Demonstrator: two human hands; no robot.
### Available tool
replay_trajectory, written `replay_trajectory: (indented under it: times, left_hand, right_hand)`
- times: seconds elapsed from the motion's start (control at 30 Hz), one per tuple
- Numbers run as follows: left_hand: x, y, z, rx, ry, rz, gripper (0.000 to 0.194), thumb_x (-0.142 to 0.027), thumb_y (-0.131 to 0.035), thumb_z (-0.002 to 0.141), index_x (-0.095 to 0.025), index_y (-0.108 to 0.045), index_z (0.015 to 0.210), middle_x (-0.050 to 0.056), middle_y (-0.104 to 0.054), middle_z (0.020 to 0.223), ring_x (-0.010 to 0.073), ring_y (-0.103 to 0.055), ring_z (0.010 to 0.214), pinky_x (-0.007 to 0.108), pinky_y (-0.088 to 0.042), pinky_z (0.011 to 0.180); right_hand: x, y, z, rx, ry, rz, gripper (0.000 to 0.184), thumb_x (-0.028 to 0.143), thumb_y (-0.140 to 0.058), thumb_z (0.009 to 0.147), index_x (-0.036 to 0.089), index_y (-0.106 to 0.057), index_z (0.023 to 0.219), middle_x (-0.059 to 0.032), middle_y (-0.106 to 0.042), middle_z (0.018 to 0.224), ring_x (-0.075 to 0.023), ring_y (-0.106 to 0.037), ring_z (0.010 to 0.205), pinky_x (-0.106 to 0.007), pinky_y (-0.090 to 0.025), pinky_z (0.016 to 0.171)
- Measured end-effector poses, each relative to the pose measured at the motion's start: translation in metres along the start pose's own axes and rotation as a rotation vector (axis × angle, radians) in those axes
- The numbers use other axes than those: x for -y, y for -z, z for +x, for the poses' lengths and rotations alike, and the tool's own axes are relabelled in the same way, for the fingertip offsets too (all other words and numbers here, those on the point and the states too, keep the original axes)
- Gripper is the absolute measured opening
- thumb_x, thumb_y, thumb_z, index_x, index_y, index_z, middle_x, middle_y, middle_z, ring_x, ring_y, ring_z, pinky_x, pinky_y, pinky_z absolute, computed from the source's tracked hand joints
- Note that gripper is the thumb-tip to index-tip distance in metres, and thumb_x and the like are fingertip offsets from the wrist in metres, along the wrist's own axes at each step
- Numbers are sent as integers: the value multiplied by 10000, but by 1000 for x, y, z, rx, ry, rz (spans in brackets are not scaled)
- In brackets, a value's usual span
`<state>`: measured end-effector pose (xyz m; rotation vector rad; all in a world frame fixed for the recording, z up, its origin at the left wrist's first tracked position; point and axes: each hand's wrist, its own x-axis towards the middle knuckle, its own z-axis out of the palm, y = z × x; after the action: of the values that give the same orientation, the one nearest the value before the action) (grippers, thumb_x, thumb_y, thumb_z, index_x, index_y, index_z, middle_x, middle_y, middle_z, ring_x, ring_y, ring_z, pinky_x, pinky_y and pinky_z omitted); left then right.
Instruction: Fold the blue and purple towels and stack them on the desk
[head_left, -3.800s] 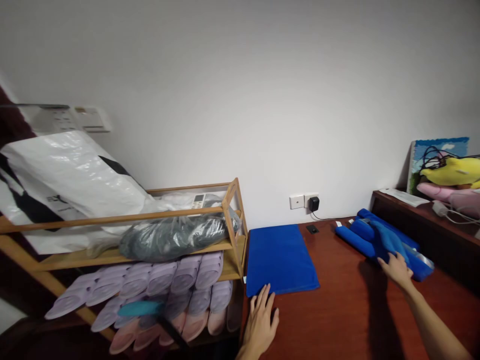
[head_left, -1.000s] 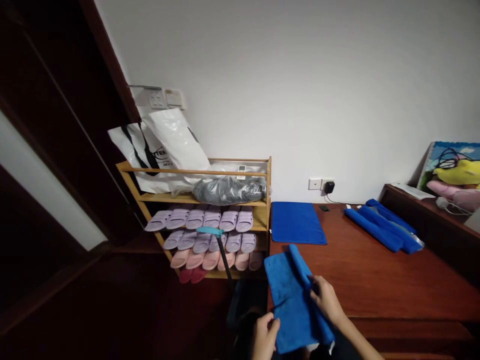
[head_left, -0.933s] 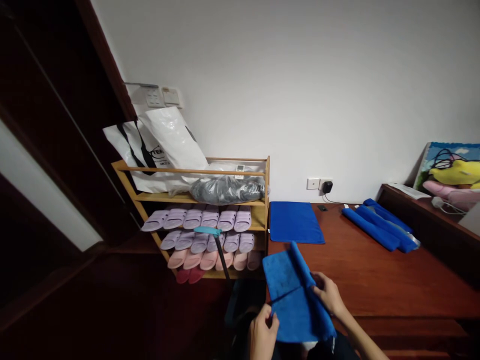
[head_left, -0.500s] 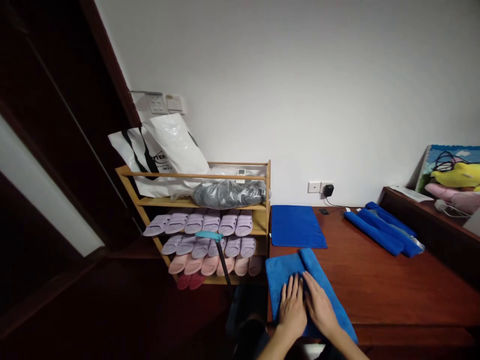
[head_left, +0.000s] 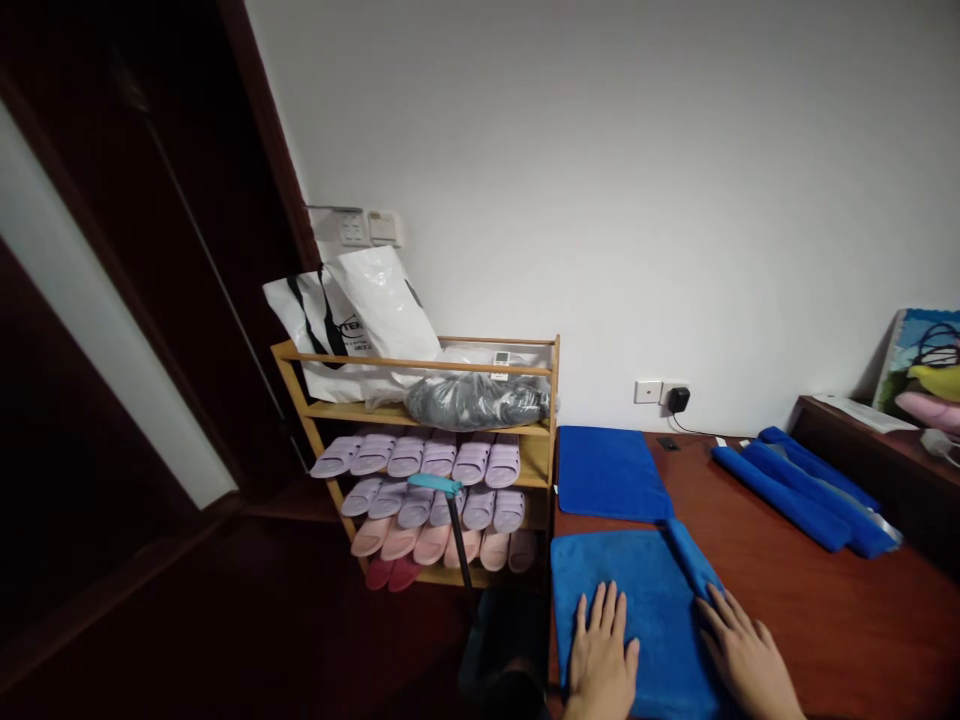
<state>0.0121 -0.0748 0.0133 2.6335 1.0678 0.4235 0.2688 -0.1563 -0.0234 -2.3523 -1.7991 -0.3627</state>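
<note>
A blue cloth (head_left: 637,585) lies spread on the wooden table near its left front corner, its right edge folded or rolled into a narrow strip. My left hand (head_left: 602,645) rests flat on the cloth's left part, fingers stretched. On the folded strip at the right lies my right hand (head_left: 742,640), fingers extended, palm down; whether the thumb tucks under the edge is hidden. Just behind is a second, darker blue folded cloth (head_left: 611,473) lying flat. Further right, several rolled blue cloths (head_left: 810,490) lie side by side.
Left of the table (head_left: 847,615) stands a wooden shoe rack (head_left: 555,400) with lilac, pink and red slippers, a white bag (head_left: 390,310) and a plastic-wrapped grey bundle (head_left: 480,400). A blue-topped pole (head_left: 457,540) leans before it. A black plug (head_left: 679,399) sits in the wall socket.
My hands have moved apart: the left hand lies flat further left on the cloth, the right one has shifted right with the folded edge. More of the cloth is spread. The view has turned slightly left.
</note>
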Motion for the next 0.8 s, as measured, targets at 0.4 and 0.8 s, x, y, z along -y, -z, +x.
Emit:
replay_trajectory:
  times: [0.4,0.8]
  left_hand:
    - [-2,1,1,-41,-5,61,592,-478,-287,953,-263,-91,1469,1,-168,1534,256,-196,1397,483,-212,1135]
    - [3,13,1,21,-53,59,629,-569,-297,926,-285,-145,1467,22,-176,1539,269,-182,1401,517,-176,1130]
  right_hand:
    - [27,47,4,-48,49,313,532,465,-347,892,254,-418,1375,-74,-393,1459,-212,-346,1344,-392,-362,1053]
    - [-4,19,11,50,-129,186,599,553,-280,887,232,-422,1373,-106,-411,1443,-245,-348,1341,-490,-304,1057]
